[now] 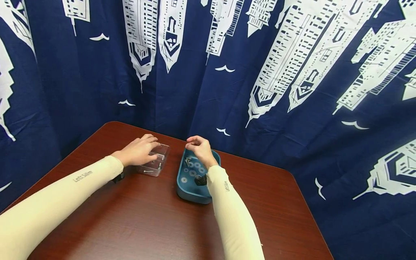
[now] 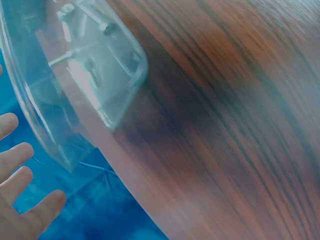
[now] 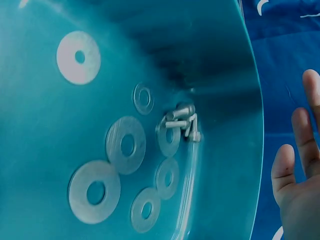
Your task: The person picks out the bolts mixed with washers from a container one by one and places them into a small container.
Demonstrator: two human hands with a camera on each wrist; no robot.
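with the left hand (image 1: pixel 138 150) spread loosely over the clear plastic box (image 1: pixel 164 153) and its few loose bolts (image 1: pixel 148 171), and with the right hand (image 1: pixel 200 150) bent, fingers apart, over the far end of the blue bin (image 1: pixel 191 196). filled, in that bin, with flat round washers (image 3: pixel 77 192) and a little pile of bolts (image 3: pixel 182 112) by one wall. set near each other on a shiny brown table (image 1: pixel 130 216), before a dark blue curtain (image 1: pixel 188 94) with upside-down white buildings.

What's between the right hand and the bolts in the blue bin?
Right wrist view: the bin wall shows between right hand and bolts. Nothing visible covers the bolts from above.
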